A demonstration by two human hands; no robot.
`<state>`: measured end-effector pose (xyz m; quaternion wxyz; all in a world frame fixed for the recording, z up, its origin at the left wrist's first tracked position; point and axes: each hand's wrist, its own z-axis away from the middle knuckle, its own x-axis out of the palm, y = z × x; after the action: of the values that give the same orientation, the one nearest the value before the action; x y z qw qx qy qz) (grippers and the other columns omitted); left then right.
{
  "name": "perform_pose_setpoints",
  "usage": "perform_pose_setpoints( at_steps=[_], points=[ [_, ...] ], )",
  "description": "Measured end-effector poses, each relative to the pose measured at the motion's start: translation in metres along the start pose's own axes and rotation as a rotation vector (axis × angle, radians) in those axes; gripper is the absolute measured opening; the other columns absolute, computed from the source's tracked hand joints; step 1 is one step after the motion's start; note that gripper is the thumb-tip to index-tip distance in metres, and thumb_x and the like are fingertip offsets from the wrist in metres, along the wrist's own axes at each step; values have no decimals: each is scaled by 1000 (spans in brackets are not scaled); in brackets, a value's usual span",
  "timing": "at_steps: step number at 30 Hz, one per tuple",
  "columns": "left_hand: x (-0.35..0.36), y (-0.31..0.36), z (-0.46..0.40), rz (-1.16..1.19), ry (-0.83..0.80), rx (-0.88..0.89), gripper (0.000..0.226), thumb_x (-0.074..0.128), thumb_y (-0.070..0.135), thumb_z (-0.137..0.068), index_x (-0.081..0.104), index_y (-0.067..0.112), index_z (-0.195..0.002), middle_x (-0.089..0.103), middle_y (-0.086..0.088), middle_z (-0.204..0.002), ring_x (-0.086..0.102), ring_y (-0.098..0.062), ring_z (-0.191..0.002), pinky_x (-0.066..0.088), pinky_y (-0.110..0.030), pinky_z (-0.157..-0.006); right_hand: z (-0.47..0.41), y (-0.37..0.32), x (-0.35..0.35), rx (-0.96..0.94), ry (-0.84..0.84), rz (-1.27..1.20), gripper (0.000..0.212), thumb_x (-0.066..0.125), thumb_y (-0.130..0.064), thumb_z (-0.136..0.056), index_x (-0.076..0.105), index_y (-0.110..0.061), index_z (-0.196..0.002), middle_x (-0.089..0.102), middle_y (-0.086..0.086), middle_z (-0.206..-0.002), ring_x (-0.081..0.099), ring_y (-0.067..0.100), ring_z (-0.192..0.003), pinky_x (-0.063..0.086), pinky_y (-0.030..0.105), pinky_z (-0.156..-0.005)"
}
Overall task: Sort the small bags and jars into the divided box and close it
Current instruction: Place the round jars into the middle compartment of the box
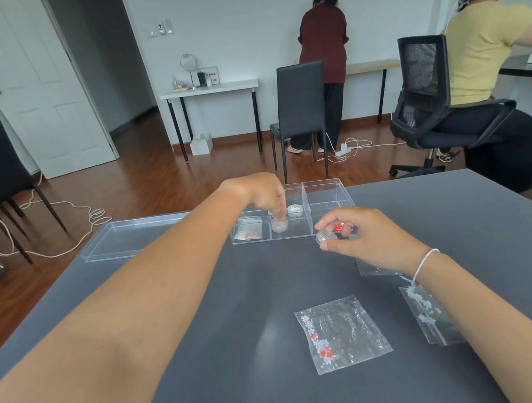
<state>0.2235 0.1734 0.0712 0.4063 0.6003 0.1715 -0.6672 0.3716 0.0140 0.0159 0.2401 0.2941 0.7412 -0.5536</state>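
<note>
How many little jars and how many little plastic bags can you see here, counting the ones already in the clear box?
Jars: 3 (one in the box under the left hand at, one behind it, one in the right hand at)
Bags: 4 (one in the box, three on the table)
Total: 7
</note>
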Motion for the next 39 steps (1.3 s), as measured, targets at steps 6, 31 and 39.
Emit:
perform_pose_setpoints(
  at_steps=[6,31,39],
  points=[
    [0,-3,18,114,158,110,3,70,22,-75,70,21,-78,63,15,-80,58,-7,-83,38,-23,-76,1,1,0,15,2,3,19,68,-31,-75,58,-46,-82,60,-15,-91,54,21,-78,43,17,-70],
    [108,21,140,347,163,294,38,70,47,-71,66,32,-105,54,20,-88,45,21,-74,31,2,-63,-57,-22,-10,52,114,25,14,68,-24,-77,60,-20,-87,60,-8,-87,50,-1,-69,38,25,-76],
    [106,19,140,411,122,283,37,75,31,-70,67,25,-106,52,17,-82,46,15,-65,33,0,-62,-81,-23,-4,117,-50,120,16,69,-20,-74,63,-11,-85,65,5,-94,60,19,-86,45,28,-76]
  ],
)
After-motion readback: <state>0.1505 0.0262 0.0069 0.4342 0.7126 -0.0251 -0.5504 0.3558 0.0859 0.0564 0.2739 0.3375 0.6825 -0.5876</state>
